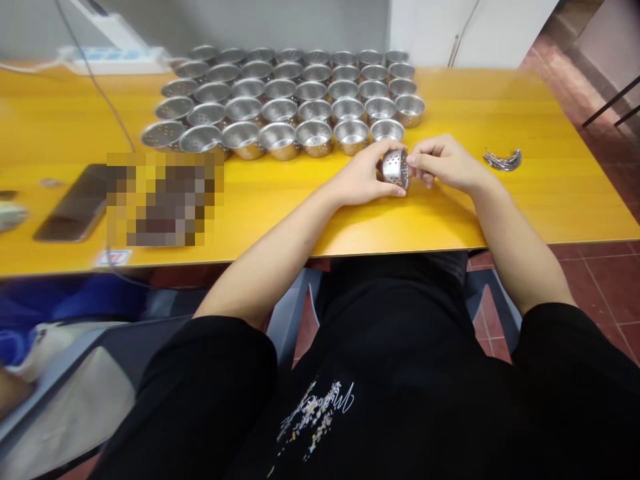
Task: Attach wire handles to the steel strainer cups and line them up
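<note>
My left hand (361,175) is closed around a small perforated metal cup (395,168), tipped on its side with its mouth facing right. Thumb and fingers grip the cup from opposite sides, just above the yellow table. At the cup's mouth is my right hand (445,162), its thumb and forefinger pinched together by the rim. Whatever lies in that pinch is too small to make out. Right of this hand lies a little heap of thin, curved metal pieces (504,160).
Several rows of similar metal cups (315,137) stand mouth up along the back of the yellow table (270,223). On the left lie a dark phone (75,203) and a blurred-out item (167,200). A power strip (117,61) sits behind, with a cable (95,80) running forward.
</note>
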A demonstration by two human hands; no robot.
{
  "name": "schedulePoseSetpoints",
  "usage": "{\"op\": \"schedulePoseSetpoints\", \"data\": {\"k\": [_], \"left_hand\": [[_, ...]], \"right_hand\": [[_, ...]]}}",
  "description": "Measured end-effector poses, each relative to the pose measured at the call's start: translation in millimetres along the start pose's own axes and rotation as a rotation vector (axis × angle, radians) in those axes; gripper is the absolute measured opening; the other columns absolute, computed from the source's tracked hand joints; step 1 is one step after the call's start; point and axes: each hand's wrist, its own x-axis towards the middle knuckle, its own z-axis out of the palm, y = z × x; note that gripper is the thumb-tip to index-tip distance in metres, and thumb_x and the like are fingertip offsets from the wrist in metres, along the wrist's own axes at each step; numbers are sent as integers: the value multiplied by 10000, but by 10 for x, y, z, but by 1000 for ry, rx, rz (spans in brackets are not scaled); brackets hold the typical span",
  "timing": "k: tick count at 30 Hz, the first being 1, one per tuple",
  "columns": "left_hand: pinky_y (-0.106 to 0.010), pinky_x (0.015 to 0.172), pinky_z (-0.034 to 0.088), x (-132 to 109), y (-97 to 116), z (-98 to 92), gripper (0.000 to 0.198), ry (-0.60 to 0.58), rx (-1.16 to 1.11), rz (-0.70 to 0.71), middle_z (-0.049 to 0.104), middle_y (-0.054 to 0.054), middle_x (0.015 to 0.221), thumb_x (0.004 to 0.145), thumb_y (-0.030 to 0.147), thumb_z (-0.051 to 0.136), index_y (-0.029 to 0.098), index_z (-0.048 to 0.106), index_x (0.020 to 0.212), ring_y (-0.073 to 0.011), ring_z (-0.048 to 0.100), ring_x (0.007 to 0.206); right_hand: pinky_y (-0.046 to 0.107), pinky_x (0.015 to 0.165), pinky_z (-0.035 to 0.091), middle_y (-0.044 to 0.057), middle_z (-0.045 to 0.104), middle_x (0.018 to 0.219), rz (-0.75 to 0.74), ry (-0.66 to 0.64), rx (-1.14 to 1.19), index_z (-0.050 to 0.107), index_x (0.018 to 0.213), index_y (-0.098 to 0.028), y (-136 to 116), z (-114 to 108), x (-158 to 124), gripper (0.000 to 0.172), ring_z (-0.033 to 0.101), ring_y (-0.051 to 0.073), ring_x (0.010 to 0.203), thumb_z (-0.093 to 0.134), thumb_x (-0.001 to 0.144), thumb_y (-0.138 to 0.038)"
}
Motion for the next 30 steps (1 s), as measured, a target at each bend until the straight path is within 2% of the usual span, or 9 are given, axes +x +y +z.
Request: {"op": "schedulePoseSetpoints", "data": {"k": [6,10,16,24,30], "left_hand": [[-597,1288,595,0,-26,15,1021,42,-6,14,729,-151,1560,709,796,1005,262,691,1521,-425,731,1450],[-618,1319,573,-3,-39,10,1055,68,1,26,727,-157,1592,693,845,998,272,700,1528,-441,715,1489],[-606,1284,596,-1,9,-12,1122,61,31,13,719,-176,1615,700,936,943,261,700,1562,-442,723,1478],[-647,1274,581,19,95,-39,1118,100,64,64,742,-149,1582,698,986,913,321,706,1573,-469,680,1540],[-662,1182,615,9,174,-76,1087,97,89,66,752,-126,1568,701,975,921,373,711,1581,-479,687,1510]], "right_hand": [[263,545,463,4,707,666,10,-19,-6,759,754,-201,-70,21,-33,353,586,112,545,865,1024,-402],[258,570,491,5,727,680,24,-37,8,763,766,-197,-116,43,-54,297,586,108,558,891,992,-341],[257,568,497,5,745,707,-3,-28,17,754,775,-205,-126,47,-53,293,580,109,564,899,978,-360],[253,543,471,-18,602,577,27,96,32,630,694,-212,-178,59,-49,402,541,106,524,816,1022,-349],[245,510,433,-31,529,544,5,97,57,569,644,-215,-194,83,-43,461,485,92,498,811,1006,-367]]}}
